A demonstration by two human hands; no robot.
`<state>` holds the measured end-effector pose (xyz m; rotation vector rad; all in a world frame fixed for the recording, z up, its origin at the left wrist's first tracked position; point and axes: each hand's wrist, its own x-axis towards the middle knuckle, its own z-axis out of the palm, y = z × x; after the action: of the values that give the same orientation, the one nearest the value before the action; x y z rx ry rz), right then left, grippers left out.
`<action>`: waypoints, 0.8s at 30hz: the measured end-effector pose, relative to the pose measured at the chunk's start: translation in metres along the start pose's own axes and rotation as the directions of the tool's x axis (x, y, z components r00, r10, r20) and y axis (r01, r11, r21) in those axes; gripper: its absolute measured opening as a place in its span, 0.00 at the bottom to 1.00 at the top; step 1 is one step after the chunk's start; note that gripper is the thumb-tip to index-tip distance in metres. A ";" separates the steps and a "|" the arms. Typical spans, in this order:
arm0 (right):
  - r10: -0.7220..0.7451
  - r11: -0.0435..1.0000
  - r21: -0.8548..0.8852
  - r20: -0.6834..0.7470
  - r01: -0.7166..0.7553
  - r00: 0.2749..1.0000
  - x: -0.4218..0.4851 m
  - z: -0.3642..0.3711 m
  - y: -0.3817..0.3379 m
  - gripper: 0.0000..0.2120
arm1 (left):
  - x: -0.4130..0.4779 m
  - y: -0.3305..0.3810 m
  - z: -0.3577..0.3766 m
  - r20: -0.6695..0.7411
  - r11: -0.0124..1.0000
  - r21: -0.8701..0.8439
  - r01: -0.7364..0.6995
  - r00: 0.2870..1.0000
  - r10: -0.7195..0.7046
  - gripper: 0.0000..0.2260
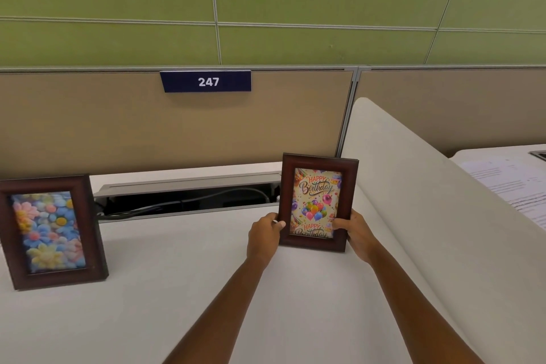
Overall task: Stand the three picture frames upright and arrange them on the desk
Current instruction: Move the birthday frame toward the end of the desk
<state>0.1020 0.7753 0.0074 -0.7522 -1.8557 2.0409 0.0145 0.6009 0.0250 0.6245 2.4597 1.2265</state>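
Note:
A dark wooden frame with a Happy Birthday balloon picture stands upright on the white desk, right of centre. My left hand grips its lower left edge and my right hand grips its lower right edge. A second dark wooden frame with a pastel flower picture stands upright on its own at the desk's left side, partly cut off by the image edge. A third frame is not in view.
An open cable tray with black cables runs along the desk's back between the two frames. Behind it is a beige partition with a blue sign reading 247. A white curved divider borders the right side, with papers beyond.

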 end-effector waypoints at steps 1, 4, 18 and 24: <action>0.001 1.000 -0.002 0.003 -0.001 1.000 0.000 -0.001 0.000 0.18 | 0.000 0.000 0.001 -0.001 1.000 0.002 -0.001 1.000 0.001 0.16; 0.003 1.000 -0.012 0.010 -0.002 1.000 -0.001 -0.001 0.000 0.18 | -0.001 -0.004 0.002 -0.001 1.000 0.015 -0.014 1.000 0.014 0.17; -0.070 0.987 -0.153 -0.109 0.053 0.992 -0.031 0.007 0.020 0.29 | -0.025 -0.017 0.014 -0.089 0.981 -0.186 -0.051 0.995 0.035 0.14; -0.074 0.977 -0.206 -0.127 0.047 0.989 -0.039 0.012 0.019 0.26 | -0.031 -0.020 0.015 -0.104 0.980 -0.194 -0.046 0.994 0.026 0.14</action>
<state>0.1298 0.7420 -0.0040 -0.8499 -2.0030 1.7371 0.0427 0.5842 0.0029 0.5671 2.3757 1.5271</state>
